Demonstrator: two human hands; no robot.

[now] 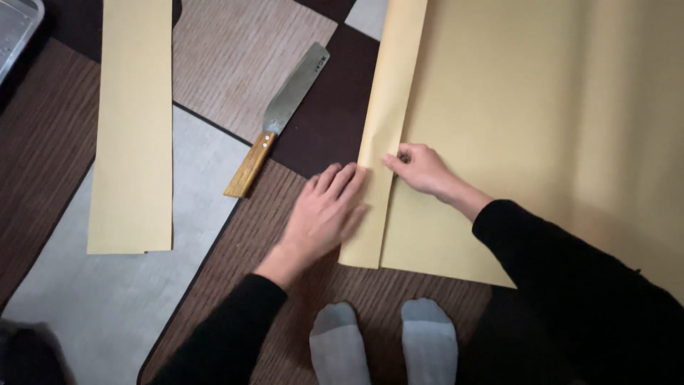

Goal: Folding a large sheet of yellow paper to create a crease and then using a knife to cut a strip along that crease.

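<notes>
A large sheet of tan paper (541, 121) lies on the floor, its left edge folded over into a narrow strip (385, 121). My left hand (328, 210) lies flat with spread fingers on the lower part of that folded strip. My right hand (420, 167) pinches the crease of the fold with fingertips together. A separate long tan paper strip (132, 128) lies to the left. Between the two papers rests a flat-bladed knife (281, 117) with a wooden handle, untouched.
The floor is a patchwork mat (235, 57) of brown, grey and dark panels. My two grey-socked feet (385, 342) are at the bottom centre. A clear plastic container corner (14, 28) shows at the top left.
</notes>
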